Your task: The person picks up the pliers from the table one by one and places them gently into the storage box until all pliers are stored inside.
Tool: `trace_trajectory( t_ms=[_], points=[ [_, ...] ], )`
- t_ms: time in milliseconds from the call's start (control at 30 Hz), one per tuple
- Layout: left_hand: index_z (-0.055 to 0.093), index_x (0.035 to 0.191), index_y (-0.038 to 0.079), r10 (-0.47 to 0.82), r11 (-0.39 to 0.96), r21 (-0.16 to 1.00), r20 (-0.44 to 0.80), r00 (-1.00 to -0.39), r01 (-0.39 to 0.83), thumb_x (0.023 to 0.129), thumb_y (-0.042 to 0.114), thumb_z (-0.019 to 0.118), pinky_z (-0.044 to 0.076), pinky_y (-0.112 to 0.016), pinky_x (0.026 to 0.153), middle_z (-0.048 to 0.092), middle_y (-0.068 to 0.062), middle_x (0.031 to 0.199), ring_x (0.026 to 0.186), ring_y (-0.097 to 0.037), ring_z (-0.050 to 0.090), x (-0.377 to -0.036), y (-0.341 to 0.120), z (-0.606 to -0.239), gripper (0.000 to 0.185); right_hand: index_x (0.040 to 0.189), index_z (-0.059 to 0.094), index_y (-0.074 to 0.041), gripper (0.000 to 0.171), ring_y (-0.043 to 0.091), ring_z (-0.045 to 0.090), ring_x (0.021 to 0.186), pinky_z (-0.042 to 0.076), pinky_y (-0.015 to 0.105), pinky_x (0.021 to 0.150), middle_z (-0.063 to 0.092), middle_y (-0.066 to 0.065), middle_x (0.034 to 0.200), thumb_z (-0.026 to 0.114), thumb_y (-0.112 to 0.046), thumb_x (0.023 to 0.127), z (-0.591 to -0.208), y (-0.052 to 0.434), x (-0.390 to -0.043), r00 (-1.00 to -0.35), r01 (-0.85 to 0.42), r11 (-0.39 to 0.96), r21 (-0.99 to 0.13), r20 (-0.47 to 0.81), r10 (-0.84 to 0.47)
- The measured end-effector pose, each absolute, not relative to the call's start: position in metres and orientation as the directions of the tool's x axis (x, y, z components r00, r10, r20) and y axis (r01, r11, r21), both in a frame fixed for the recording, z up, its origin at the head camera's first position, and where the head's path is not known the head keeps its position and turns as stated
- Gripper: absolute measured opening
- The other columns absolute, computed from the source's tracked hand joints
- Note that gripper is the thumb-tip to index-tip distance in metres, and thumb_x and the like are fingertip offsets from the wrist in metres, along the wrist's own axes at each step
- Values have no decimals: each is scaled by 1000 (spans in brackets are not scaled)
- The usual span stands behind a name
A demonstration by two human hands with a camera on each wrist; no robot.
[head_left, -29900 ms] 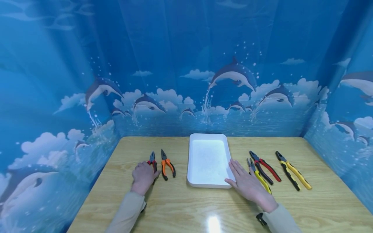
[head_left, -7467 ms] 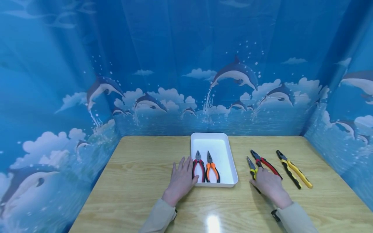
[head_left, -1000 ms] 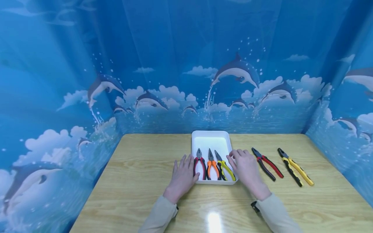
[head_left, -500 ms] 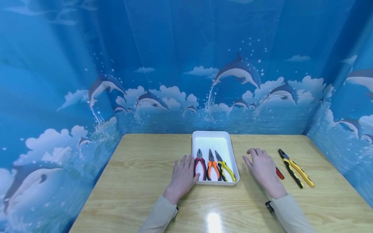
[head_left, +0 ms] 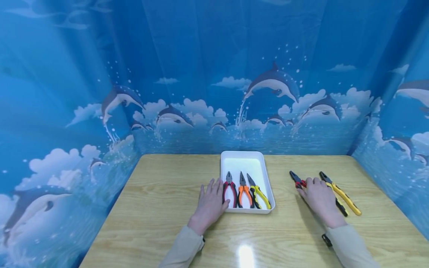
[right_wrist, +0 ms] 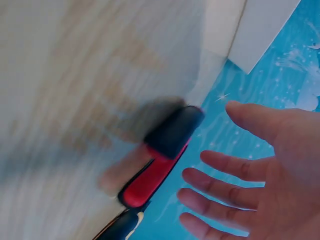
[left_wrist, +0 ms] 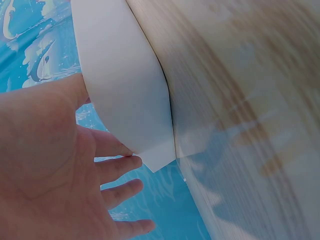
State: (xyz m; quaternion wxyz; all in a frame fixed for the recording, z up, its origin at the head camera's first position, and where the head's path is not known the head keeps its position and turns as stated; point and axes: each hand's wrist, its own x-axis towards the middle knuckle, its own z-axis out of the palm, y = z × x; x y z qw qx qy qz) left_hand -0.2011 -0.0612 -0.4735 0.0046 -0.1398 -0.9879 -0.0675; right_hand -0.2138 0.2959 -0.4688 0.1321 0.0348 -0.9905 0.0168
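My left hand (head_left: 209, 204) lies with spread fingers at the left side of a white tray (head_left: 242, 153). In the left wrist view its thumb and index finger touch the tray wall (left_wrist: 125, 75). Three pliers lie side by side in the tray: red-black combination pliers (head_left: 229, 178), orange-black long-nose pliers (head_left: 242, 181) and yellow-black long-nose pliers (head_left: 251, 180). On the table to the right, my right hand (head_left: 320, 199) is over red-black pliers (head_left: 295, 178), covering most of their handles. The right wrist view shows its fingers extended beside the red handle (right_wrist: 150, 185), not wrapped round it.
Yellow-black pliers (head_left: 343, 195) lie on the wooden table (head_left: 161, 186) just right of my right hand, which overlaps one handle in the head view. A blue dolphin-print curtain (head_left: 201, 74) stands behind the table and at both sides.
Half a minute ago the tray was empty; three pliers from the table are in it now. In the last second my right hand has moved right from the tray to the red-black pliers.
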Motion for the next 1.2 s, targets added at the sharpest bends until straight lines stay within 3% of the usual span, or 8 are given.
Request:
trace_trajectory(
  t_ms=[267,433,667,967,1200],
  points=[
    [34,157,3,271,953,135,32,-962,273,102,50,53,25,-64,119,33,-14,163,151,-37,27,-202,-61,-475,75,94,54,16,52,36,54,69,49,46,52,51,26,84,72,-33,94,-466,304,-216,-999,6,999,-44,36,7],
    [34,157,3,273,953,123,40,-961,276,102,50,54,26,-64,119,34,-14,163,151,-36,28,-201,-61,-475,75,95,56,18,56,37,55,70,50,48,52,50,27,84,69,-36,96,-465,306,-220,-999,17,1000,-23,-43,16],
    [35,156,3,273,954,121,35,-961,275,102,50,54,26,-64,119,34,-14,163,150,-36,28,-201,-60,-474,74,88,57,15,58,33,55,65,52,48,52,50,25,81,67,-41,97,-464,308,-225,-994,7,1000,0,-107,7],
    [35,156,3,272,953,130,43,-961,275,102,49,55,26,-63,119,34,-15,162,150,-37,28,-201,-60,-474,74,96,54,16,60,38,56,72,52,52,58,52,31,87,65,-43,97,-467,310,-229,-989,43,997,-56,-146,35],
    [35,156,3,266,954,133,38,-963,269,102,49,55,26,-63,119,34,-15,162,151,-37,28,-200,-60,-473,75,100,52,18,63,39,56,73,52,50,59,50,33,89,63,-44,99,-469,306,-231,-985,78,996,-38,-155,72]
  ],
)
